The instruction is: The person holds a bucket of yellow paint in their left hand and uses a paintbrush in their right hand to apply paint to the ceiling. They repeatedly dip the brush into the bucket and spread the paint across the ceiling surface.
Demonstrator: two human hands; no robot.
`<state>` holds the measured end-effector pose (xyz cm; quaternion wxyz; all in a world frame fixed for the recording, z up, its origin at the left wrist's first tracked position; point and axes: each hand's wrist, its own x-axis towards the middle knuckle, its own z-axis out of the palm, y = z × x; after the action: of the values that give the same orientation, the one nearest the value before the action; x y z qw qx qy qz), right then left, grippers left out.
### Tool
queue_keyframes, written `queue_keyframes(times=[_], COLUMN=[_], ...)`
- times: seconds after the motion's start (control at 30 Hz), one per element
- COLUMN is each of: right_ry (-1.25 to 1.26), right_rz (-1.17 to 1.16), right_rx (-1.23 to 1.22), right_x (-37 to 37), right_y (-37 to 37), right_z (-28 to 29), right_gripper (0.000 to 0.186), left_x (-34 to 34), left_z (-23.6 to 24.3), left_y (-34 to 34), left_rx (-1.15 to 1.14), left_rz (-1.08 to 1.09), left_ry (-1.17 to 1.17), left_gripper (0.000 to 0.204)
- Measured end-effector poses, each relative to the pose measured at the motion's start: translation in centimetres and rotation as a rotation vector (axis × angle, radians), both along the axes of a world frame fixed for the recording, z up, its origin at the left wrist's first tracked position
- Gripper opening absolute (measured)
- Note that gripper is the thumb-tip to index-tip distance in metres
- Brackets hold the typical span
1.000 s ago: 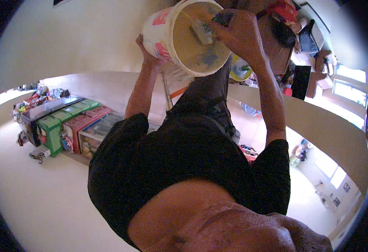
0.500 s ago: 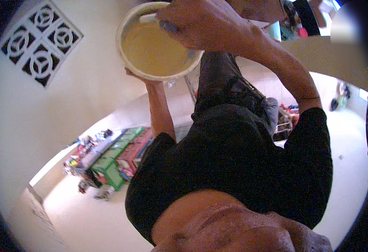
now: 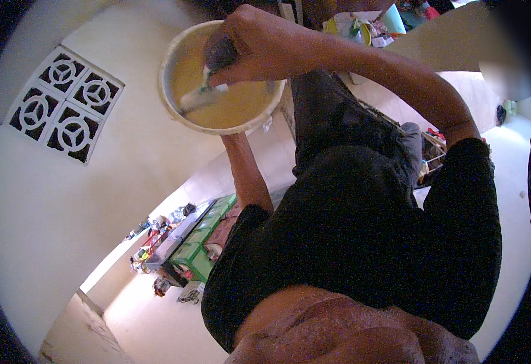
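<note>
My right hand [image 3: 252, 48] is closed on the dark handle of a pale brush [image 3: 193, 100], whose head rests in the yellowish paint [image 3: 238, 109] inside a white bucket [image 3: 164, 79]. The brush head is smeared by motion or paint, so its exact shape is unclear. My left hand [image 3: 231, 138] is under the lower side of the bucket, holding it up; its fingers are mostly hidden behind it. My dark-clothed leg is just right of the bucket.
A pale wall with a patterned vent [image 3: 73, 131] fills the left. Below lie green crates [image 3: 193, 255], a red crate [image 3: 222, 229] and mixed clutter [image 3: 147, 249]. At top right are a yellow bucket [image 3: 337, 27] and cluttered items beside a beige ledge [image 3: 441, 45].
The view has swung, bringing the vent into sight. The bucket has moved left and lower in view, and my right hand with the brush has moved left, now over the paint.
</note>
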<state>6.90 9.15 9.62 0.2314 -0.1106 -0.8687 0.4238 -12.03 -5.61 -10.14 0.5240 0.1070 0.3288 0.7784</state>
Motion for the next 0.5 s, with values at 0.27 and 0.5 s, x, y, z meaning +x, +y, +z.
queue_keyframes(times=[0.27, 0.5], right_ry=[0.485, -0.081], right_rz=[0.077, 0.003], right_rx=[0.288, -0.592], right_x=[1.7, 2.1], right_y=[2.7, 0.3], right_z=[0.4, -0.3], right_gripper=[0.014, 0.023], left_x=[-0.2, -0.6], left_z=[-0.2, -1.6], left_y=[-0.2, -1.0], left_rx=[0.002, 0.020], left_rz=[0.035, 0.106], left_ry=[0.016, 0.085], left_gripper=[0.083, 0.083])
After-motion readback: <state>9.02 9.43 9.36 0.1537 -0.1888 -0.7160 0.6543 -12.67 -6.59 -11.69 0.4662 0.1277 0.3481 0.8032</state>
